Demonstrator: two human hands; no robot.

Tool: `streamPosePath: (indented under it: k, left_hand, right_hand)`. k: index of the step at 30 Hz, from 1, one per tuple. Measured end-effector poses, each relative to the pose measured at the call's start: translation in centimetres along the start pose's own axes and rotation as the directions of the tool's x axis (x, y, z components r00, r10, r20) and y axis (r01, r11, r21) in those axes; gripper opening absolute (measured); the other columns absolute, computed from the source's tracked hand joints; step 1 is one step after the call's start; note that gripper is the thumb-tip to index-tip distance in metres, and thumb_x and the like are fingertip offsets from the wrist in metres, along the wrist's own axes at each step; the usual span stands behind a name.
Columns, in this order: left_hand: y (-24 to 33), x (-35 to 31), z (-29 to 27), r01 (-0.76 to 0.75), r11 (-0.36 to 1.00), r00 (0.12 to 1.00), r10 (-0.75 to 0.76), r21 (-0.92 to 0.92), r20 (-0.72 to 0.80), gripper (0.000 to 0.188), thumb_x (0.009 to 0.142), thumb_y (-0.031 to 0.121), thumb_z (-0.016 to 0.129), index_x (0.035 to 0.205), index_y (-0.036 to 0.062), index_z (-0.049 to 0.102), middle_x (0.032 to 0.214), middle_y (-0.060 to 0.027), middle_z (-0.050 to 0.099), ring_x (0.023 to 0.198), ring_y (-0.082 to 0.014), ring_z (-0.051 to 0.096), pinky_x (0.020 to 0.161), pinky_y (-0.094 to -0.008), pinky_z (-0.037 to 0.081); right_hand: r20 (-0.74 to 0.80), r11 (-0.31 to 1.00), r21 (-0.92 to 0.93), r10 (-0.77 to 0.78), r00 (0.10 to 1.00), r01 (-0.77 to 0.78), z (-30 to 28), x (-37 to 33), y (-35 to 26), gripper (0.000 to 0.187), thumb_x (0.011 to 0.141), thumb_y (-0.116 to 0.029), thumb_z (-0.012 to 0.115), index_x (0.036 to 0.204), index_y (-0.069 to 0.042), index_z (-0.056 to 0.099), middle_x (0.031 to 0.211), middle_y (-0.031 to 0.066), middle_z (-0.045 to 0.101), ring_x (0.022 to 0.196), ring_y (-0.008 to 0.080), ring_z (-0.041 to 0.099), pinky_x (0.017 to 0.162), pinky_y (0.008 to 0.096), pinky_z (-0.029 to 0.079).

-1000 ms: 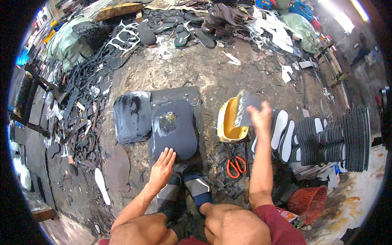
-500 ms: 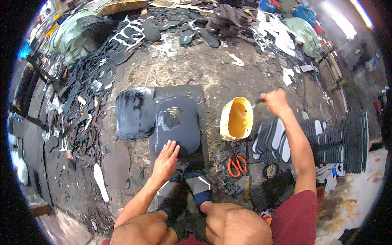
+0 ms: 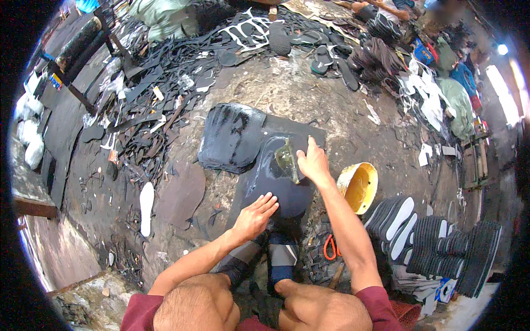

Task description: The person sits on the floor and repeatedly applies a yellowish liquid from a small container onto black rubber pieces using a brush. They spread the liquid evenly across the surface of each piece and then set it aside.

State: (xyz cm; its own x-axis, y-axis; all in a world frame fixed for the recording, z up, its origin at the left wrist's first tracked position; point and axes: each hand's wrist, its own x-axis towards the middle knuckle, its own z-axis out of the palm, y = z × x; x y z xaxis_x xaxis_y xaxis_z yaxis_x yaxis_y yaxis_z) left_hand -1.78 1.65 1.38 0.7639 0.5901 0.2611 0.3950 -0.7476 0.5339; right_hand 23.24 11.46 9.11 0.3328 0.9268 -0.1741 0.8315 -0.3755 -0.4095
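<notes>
Black rubbery sheet (image 3: 287, 198) lies in front of my feet on a larger dark mat, with a whitish smear and a wet, greenish-yellow puddle of what looks like glue (image 3: 284, 160) on its upper part. My left hand (image 3: 256, 217) rests flat on the sheet's near left edge, fingers stretched and holding nothing. My right hand (image 3: 313, 164) grips a thin, flat spreader (image 3: 295, 167) at the puddle's right side, index finger pointing away from me; its fingers partly hide the tool. Just right of that wrist stands a cut-open yellowish tub (image 3: 360, 190) with yellow glue inside.
A stack of dark sheets (image 3: 229, 138) lies left of the work. Orange-handled scissors (image 3: 331, 248) are partly behind my right forearm. Rows of black and white soles (image 3: 430, 243) stand at right. A white insole (image 3: 146, 209) and heaped black scraps (image 3: 149, 105) lie at left.
My right hand has moved left from beside the tub onto the sheet, bringing the spreader to the puddle. A whitish smear now curves down the sheet's left side. The view has turned.
</notes>
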Motion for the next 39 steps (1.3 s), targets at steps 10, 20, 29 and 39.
streamPosePath:
  k: [10, 20, 29, 39]
  left_hand:
    - [0.5, -1.6, 1.5, 0.005, 1.0, 1.0, -0.005, -0.027, 0.005, 0.059, 0.08, 0.002, 0.06, 0.139, -0.0015, 0.056, 0.155, -0.0166, 0.049, 0.149, -0.0333, 0.041, 0.125, -0.0455, 0.033]
    - [-1.0, -2.2, 1.0, -0.003, 0.994, 1.0, 0.005, -0.111, 0.013, 0.058, 0.087, 0.009, 0.057, 0.144, -0.0001, 0.053, 0.15, -0.0183, 0.054, 0.142, -0.0336, 0.05, 0.121, -0.043, 0.04]
    - [1.9, -0.9, 0.2, -0.093, 0.995, 0.995, 0.094, -0.046, 0.022, 0.071, 0.081, 0.006, 0.06, 0.151, 0.0014, 0.046, 0.159, -0.0209, 0.041, 0.151, -0.0359, 0.037, 0.126, -0.0472, 0.029]
    - [5.8, -5.8, 6.7, -0.456, 0.787, 0.759, 0.588, -0.415, 0.28, 0.071, 0.076, 0.018, 0.072, 0.144, 0.0047, 0.054, 0.154, -0.0197, 0.049, 0.134, -0.0365, 0.056, 0.111, -0.0486, 0.047]
  right_hand:
    - [0.016, 0.925, -0.288, -0.254, 0.967, 0.247, 2.1, 5.8, -6.5, 0.037, 0.081, -0.009, 0.072, 0.116, -0.004, 0.063, 0.102, 0.0215, 0.075, 0.096, 0.041, 0.074, 0.083, 0.0558, 0.058]
    - [0.422, 0.358, -0.014, -0.844, 0.33, 0.934, 5.9, -3.7, -9.9, 0.042, 0.082, -0.015, 0.063, 0.119, -0.031, 0.072, 0.088, 0.0104, 0.075, 0.081, 0.0351, 0.074, 0.07, 0.0498, 0.059]
    - [0.409, 0.725, -0.307, -0.485, 0.773, 0.616, 2.8, -1.3, -6.8, 0.041, 0.091, -0.022, 0.064, 0.129, -0.035, 0.067, 0.096, 0.015, 0.077, 0.091, 0.0343, 0.075, 0.078, 0.0526, 0.059]
    - [0.236, 0.572, -0.22, -0.755, 0.612, 0.79, 7.2, -17.2, -4.6, 0.047, 0.083, -0.01, 0.067, 0.13, -0.017, 0.067, 0.119, 0.0118, 0.073, 0.101, 0.0287, 0.074, 0.083, 0.0393, 0.06]
